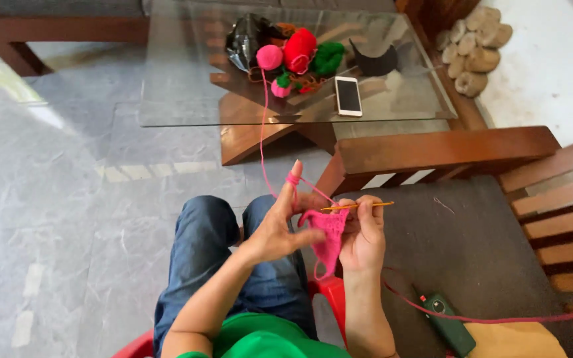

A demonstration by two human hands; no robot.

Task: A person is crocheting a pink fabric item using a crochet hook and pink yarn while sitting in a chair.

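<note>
1. Work in hand: crochet w/ pink yarn. The left hand pinches the top left edge of a small pink crocheted piece btwn thumb and middle fingers; the index finger sticks up w/ the pink strand looped round its tip for tension.
2. The right hand has its fingers curled together, clamped on an orange crochet hook. The hook lies roughly level, tip pointing left at the piece's top edge. Can't tell if a loop sits on the tip, too small.
3. Where the piece is: held in the air btwn both hands, above the lap in jeans, near side of the scene; its lower end hangs down to a point w/ a short tail.
4. Done so far, judging by size: a few rows only. The piece is a small, narrow patch, so it looks like an early stage.
5. Left: plenty of yarn. The strand runs far up to the pink yarn ball on the glass coffee table, and that ball looks full.
6. Also on the table, untouched: red yarn ball, green yarn, a white smartphone just right of them.
7. Near right, on the dark seat cushion: a green device w/ a red cord.
</note>
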